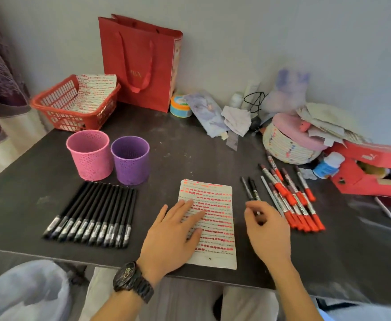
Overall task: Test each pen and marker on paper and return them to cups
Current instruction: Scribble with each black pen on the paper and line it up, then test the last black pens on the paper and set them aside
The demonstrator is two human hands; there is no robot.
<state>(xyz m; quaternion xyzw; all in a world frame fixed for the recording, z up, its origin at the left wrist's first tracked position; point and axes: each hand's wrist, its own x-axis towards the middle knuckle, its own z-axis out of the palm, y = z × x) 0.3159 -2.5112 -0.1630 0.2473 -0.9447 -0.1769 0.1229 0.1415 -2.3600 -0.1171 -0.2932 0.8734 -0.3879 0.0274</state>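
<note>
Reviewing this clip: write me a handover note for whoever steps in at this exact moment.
Left hand: open, pressing flat on the paper.
Right hand: fingers curled at the near end of a loose black pen just right of the paper, apparently pinching it.
Row of black pens lies left of the paper; red markers are piled further right.
Pink cup and purple cup stand upright with nothing sticking out.
Done: the paper is covered in red marks.
Left: which pens were tested cannot be told; everything has yet to go into the cups.
</note>
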